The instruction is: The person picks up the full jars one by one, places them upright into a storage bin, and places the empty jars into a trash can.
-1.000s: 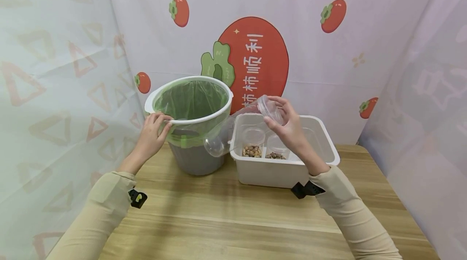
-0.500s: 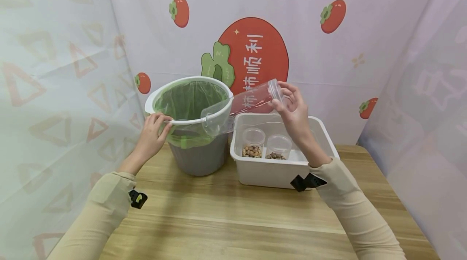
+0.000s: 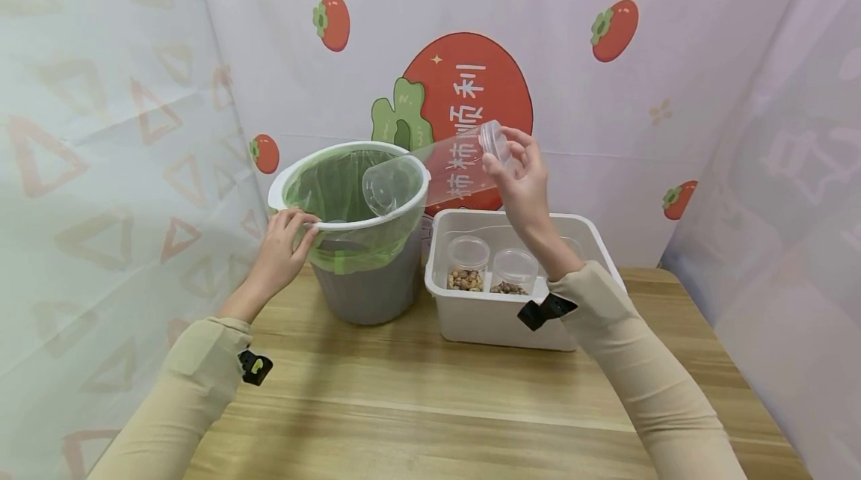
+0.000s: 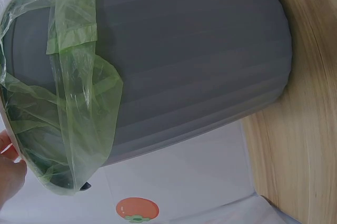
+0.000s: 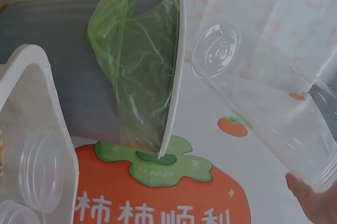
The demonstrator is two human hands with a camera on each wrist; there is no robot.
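Note:
A tall clear plastic jar (image 3: 447, 170) slants down to the left, its base end overlapping the near right rim of the bin. My right hand (image 3: 525, 173) grips it at the ridged lid end, fingers behind and thumb in front. In the right wrist view the jar (image 5: 263, 97) looks see-through with nothing in it, a little apart from the bin's rim. The grey trash bin (image 3: 366, 297) has a white rim ring over a green bag (image 3: 353, 181). My left hand (image 3: 279, 244) pinches that rim at the near left, thumb outside.
Right of the bin stands a white plastic tub (image 3: 504, 321). Inside it are two clear jars, one with nuts (image 3: 464, 280) and one with darker nuts (image 3: 509, 288) at the bottom. A wooden table (image 3: 403, 405) carries everything, with printed curtains (image 3: 572, 91) behind and at both sides.
My right hand has raised the jar from in front of the tub and bin, then shifted it left so its base end now lies over the bin's mouth. The left hand stays on the rim.

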